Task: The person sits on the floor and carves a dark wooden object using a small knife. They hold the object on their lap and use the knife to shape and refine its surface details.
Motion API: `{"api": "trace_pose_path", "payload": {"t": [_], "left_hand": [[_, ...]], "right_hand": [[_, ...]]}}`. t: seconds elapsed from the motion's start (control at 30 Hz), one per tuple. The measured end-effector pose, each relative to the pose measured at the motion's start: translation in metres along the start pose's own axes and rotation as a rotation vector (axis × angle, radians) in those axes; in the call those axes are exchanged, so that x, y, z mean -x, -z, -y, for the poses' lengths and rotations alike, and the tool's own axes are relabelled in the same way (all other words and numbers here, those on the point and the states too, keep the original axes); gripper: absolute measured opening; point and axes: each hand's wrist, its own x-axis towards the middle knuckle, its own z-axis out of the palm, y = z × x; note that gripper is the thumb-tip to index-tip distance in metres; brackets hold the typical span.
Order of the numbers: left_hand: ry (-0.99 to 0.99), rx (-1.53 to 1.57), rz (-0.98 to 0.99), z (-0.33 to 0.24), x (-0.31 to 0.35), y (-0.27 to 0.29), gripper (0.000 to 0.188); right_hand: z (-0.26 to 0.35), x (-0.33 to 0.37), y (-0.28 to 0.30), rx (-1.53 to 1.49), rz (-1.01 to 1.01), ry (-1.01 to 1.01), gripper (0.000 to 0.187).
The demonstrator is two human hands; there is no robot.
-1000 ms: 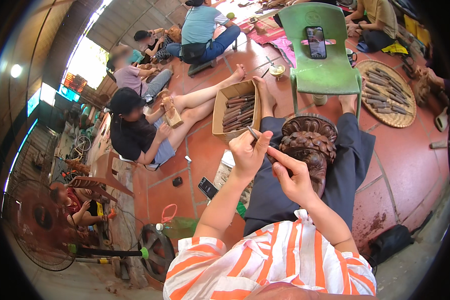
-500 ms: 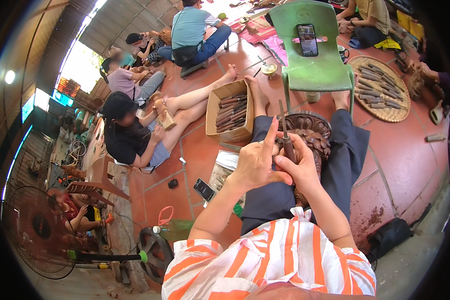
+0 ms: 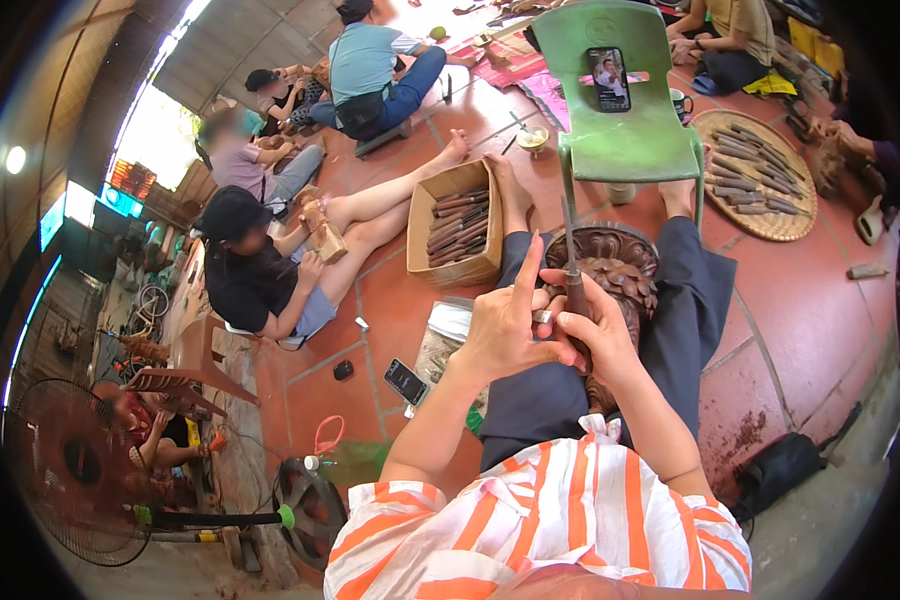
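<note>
In front of my lap my right hand [image 3: 602, 335] is closed round the dark wooden handle of a carving chisel [image 3: 576, 292], its narrow metal blade upright. Close against it on the left is my left hand [image 3: 505, 335], index finger stretched up beside the blade and thumb extended towards the handle. Its other fingers are curled, and a small grey-ended piece [image 3: 542, 317] shows at them; its kind I cannot make out. Beyond the hands, a dark carved wooden piece [image 3: 615, 262] with leaf-like relief stands between my legs, partly hidden by my right hand.
A cardboard box [image 3: 425, 265] of wooden-handled tools lies ahead left. A green chair [image 3: 620, 150] holds a phone [image 3: 608, 80]. More tools lie on a round woven tray [image 3: 712, 225] at right. Another phone [image 3: 406, 381] is on the tiles. A fan [image 3: 80, 465] and seated people surround me.
The small grey-ended piece now shows more plainly between my hands. The chisel is still upright in my right hand. The picture on the chair's phone has changed.
</note>
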Motion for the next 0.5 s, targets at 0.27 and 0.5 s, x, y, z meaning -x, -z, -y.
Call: {"api": "trace_pose_path", "payload": {"t": [0.27, 0.5], "left_hand": [[0.031, 0.090, 0.020, 0.022, 0.008, -0.019, 0.128], [0.324, 0.365, -0.121, 0.065, 0.041, -0.029, 0.119]], "right_hand": [[-0.006, -0.010, 0.009, 0.098, -0.047, -0.103, 0.044], [-0.008, -0.030, 0.030, 0.245, -0.066, -0.144, 0.040]]}}
